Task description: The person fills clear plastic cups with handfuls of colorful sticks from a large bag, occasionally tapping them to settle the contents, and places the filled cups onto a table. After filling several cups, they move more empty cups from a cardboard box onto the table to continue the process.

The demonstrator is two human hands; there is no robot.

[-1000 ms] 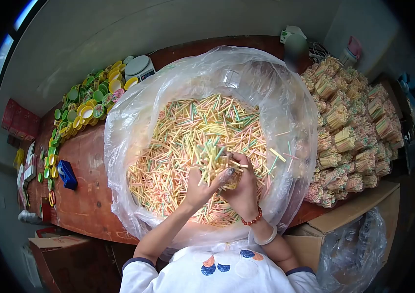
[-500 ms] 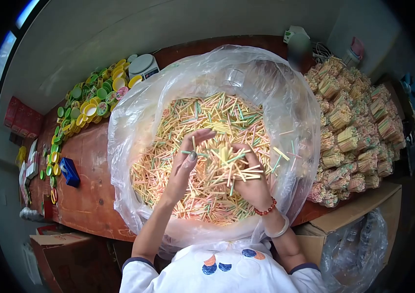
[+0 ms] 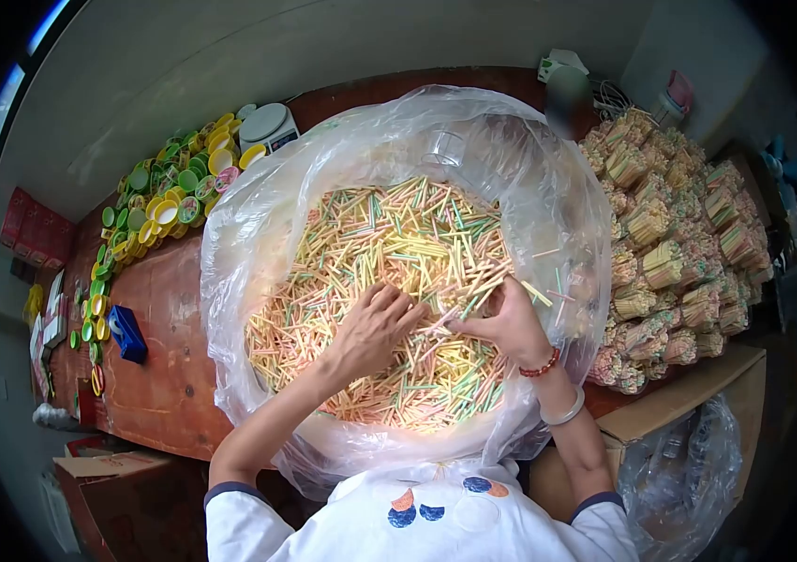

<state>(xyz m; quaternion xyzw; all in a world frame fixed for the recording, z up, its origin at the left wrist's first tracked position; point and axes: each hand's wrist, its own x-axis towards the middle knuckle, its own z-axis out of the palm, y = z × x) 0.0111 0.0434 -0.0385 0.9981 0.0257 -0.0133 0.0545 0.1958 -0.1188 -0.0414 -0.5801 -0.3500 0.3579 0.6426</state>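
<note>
A large heap of short, thin sticks (image 3: 351, 234) in pastel yellow, pink and green lies inside a clear plastic bag (image 3: 258, 201) with its mouth spread wide. My left hand (image 3: 370, 330) is palm down on the heap, fingers curled together; whatever is under them is hidden. To its right, my right hand (image 3: 513, 326) is closed on a loose bunch of pastel sticks (image 3: 473, 281), thumb below and fingers above. Some of these sticks point up and to the right. A red bead bracelet and a pale bangle circle my right wrist.
Many bundled sticks (image 3: 647, 225) are stacked at right. A clear cup (image 3: 445, 148) lies within the bag's far side. Yellow and green small tubs (image 3: 166, 212), a scale (image 3: 267, 128) and a blue object (image 3: 126, 334) stand left. Cardboard boxes (image 3: 689, 393) flank the reddish table (image 3: 159, 393).
My left hand has come down from its raised, open pose onto the heap. My right hand has turned and shifted slightly right, still with sticks; many from the cupped bunch have dropped.
</note>
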